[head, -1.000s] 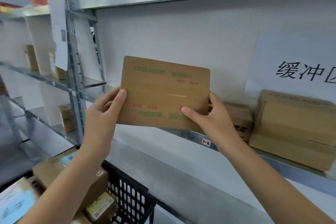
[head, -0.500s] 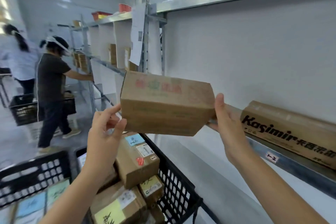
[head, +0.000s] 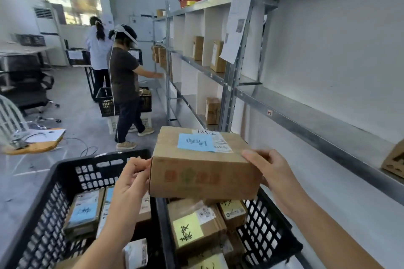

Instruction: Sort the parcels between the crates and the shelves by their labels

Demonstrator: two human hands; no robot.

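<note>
- Pinching the parcel (head: 203, 172) at its left end with the left hand (head: 129, 183).
- Clasping its right end with the right hand (head: 273, 170).
- Hovering over the black crates (head: 267, 231), blue label (head: 195, 142) upward, beside the shelves (head: 306, 113).

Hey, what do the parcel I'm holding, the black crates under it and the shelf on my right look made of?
Parcel: brown cardboard, matte, with creased edges and clear tape. Black crates: probably moulded plastic, judging by the lattice walls and faint sheen. Shelf: metal, likely galvanised steel, grey with dull reflections.
</note>
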